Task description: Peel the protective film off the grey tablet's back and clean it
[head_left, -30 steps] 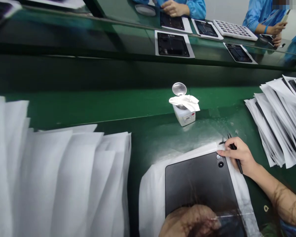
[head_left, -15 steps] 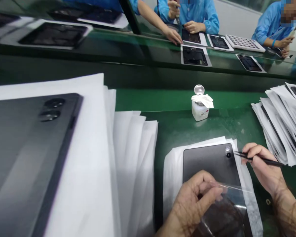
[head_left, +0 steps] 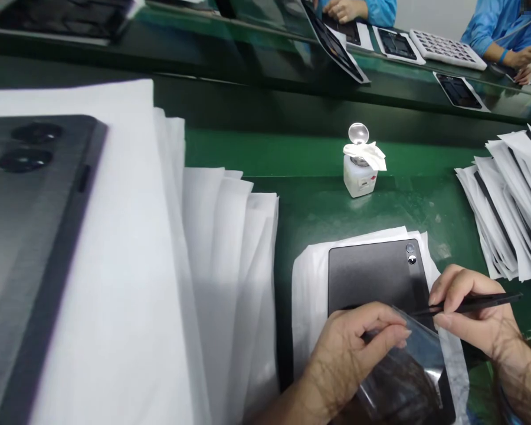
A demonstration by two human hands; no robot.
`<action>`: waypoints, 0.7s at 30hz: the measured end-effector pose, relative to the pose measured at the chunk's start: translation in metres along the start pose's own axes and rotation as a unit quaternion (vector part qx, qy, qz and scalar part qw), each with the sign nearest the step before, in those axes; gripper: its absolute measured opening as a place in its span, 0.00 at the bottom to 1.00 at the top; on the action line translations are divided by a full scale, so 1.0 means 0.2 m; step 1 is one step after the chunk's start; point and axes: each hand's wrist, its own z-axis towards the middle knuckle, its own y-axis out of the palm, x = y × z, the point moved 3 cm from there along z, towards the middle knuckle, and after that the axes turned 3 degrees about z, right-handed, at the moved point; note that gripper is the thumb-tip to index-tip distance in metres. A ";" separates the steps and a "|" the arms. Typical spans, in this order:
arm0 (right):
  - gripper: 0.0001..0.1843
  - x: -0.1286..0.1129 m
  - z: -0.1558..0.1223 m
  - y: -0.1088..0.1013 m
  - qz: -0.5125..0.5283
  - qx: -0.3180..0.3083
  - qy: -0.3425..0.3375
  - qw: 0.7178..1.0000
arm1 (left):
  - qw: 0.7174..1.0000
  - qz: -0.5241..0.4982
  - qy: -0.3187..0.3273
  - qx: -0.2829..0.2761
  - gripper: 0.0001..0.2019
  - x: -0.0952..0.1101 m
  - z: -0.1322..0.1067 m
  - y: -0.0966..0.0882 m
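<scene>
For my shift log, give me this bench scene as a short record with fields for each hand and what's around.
Left hand: pinches clear film above the tablet's near end
Right hand: holds black tweezers, tips toward the film
Tablet: dark grey, back up, on a white sheet
Bottle: small, white, cloth draped on top, beyond the tablet
Left side: fanned white sheets, second tablet on top
Right side: pile of white wrapped items
Far bench: blue sleeves of other people
</scene>
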 end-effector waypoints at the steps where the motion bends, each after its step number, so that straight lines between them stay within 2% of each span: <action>1: 0.08 0.00 0.00 0.01 -0.002 -0.006 -0.006 1.000 | 1.000 0.001 -0.001 -0.001 0.04 0.00 0.00 0.00; 10: 0.08 0.03 0.02 0.03 0.010 -0.009 -0.009 1.000 | 0.998 0.056 0.001 -0.012 0.04 -0.02 0.00 0.00; 19: 0.14 0.03 -0.04 0.06 0.040 -0.043 -0.083 0.995 | 0.992 0.126 -0.018 -0.023 0.09 -0.05 0.01 0.00; 21: 0.14 0.05 -0.02 0.06 0.080 -0.010 -0.083 0.993 | 0.989 0.140 -0.031 -0.027 0.08 -0.05 0.00 0.00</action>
